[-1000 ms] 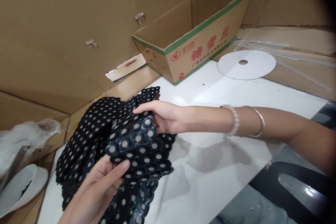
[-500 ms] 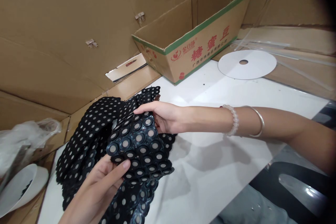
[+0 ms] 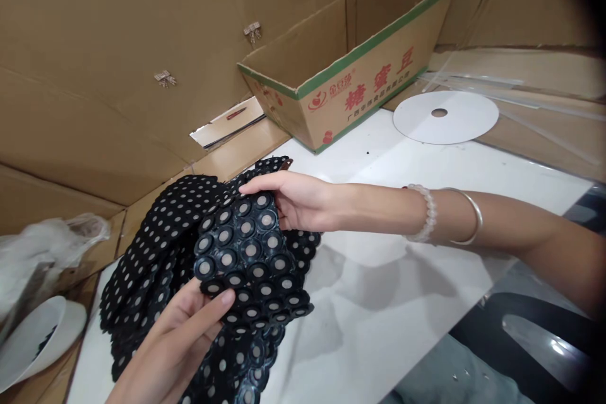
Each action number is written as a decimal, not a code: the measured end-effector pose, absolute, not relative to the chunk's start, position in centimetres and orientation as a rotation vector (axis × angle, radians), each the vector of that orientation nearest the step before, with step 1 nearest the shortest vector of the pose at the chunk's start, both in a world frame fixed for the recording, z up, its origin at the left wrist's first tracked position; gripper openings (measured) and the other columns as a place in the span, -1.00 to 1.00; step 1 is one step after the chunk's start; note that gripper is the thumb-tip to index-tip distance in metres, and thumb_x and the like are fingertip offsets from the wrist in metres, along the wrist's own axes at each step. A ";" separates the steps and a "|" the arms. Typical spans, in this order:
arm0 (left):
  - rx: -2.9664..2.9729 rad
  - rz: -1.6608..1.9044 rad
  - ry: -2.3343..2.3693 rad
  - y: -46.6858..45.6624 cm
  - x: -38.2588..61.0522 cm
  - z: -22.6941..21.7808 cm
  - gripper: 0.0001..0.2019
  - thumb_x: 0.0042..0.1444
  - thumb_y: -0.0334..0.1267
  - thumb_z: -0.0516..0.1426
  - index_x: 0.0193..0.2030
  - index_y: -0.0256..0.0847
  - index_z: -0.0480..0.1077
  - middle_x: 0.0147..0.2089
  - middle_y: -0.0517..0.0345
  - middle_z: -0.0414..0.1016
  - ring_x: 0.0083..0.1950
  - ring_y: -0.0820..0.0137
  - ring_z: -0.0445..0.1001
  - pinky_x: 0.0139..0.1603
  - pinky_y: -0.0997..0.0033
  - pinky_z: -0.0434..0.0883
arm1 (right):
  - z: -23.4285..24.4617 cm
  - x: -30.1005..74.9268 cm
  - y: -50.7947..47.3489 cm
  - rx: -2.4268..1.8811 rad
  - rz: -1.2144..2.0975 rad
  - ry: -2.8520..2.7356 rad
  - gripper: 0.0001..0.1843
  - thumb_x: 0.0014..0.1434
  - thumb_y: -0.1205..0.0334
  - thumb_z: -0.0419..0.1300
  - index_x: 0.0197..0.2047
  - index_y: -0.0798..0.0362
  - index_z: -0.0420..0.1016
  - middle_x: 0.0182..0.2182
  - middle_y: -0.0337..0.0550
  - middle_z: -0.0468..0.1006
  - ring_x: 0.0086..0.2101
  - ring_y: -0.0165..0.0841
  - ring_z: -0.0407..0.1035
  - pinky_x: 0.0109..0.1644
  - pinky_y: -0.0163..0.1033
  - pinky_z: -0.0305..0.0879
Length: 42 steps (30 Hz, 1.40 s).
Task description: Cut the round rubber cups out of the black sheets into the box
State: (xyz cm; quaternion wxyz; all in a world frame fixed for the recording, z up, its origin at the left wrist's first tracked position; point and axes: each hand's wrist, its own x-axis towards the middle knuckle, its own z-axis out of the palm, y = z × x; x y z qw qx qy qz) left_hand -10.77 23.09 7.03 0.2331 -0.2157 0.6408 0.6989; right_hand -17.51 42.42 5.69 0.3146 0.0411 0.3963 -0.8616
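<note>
Head camera looks down on both hands at work over a black rubber sheet of linked round discs (image 3: 250, 252), each disc with a pale grey centre. The left hand (image 3: 182, 338) comes up from the bottom edge, its thumb (image 3: 218, 300) pressed flat on the sheet's near edge and the fingers curled out of sight underneath, so it has the sheet pinched. The right hand (image 3: 300, 202) reaches in from the right, fingers hooked over the far edge and closed on it, palm towards the sheet. The sheet hangs stretched between the two, tilted, near edge low at the left thumb and far edge high at the right fingertips, held up off the glossy white tabletop (image 3: 379, 278).

Under it and to its left lies a heap of matching black dotted sheets (image 3: 151, 240), draped down towards the left forearm. On the right wrist sit a pale bead bracelet (image 3: 426, 214) and, just beyond it, a thin silver bangle (image 3: 471, 218).

Well beyond the hands stands an open brown cardboard box with a green rim and red print (image 3: 360, 85), and to its right lies a flat white round disc with a small centre hole (image 3: 461, 117). At the far left sits a white bowl (image 3: 33, 338), with crumpled clear plastic (image 3: 47, 246) above it.
</note>
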 end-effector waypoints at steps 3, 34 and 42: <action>-0.596 1.874 1.720 21.4 -10.5 6.6 -0.74 -0.15 -0.29 0.41 -0.58 -0.14 0.38 -0.58 0.27 0.48 -0.44 0.41 0.51 -0.32 0.48 0.53 | 6.1 -17.5 42.6 0.058 -2.260 1.067 -0.84 0.08 0.27 0.30 -0.44 0.13 0.42 -0.55 -0.30 0.40 -0.56 -0.54 0.23 -0.49 -0.42 0.17; -0.789 1.894 1.683 21.1 -10.1 7.0 -0.66 -0.31 -0.20 0.47 -0.31 0.00 0.57 -0.17 0.23 0.66 0.14 0.10 0.51 0.17 0.19 0.47 | 7.3 -15.5 43.2 -0.775 -2.285 1.771 -0.65 0.10 0.32 0.33 -0.54 0.14 0.22 -0.60 -0.42 0.04 -0.51 -0.59 -0.01 -0.40 -0.41 -0.03; -0.811 1.849 1.782 22.5 -9.8 8.0 -0.47 -0.15 -0.18 0.40 0.04 0.10 0.50 -0.01 0.22 0.62 0.18 0.13 0.47 0.18 0.25 0.46 | 6.7 -15.5 43.3 -0.712 -2.208 1.929 -0.48 0.15 0.12 0.28 -0.62 0.08 0.06 -0.60 -0.36 0.00 -0.52 -0.54 -0.08 -0.42 -0.36 -0.09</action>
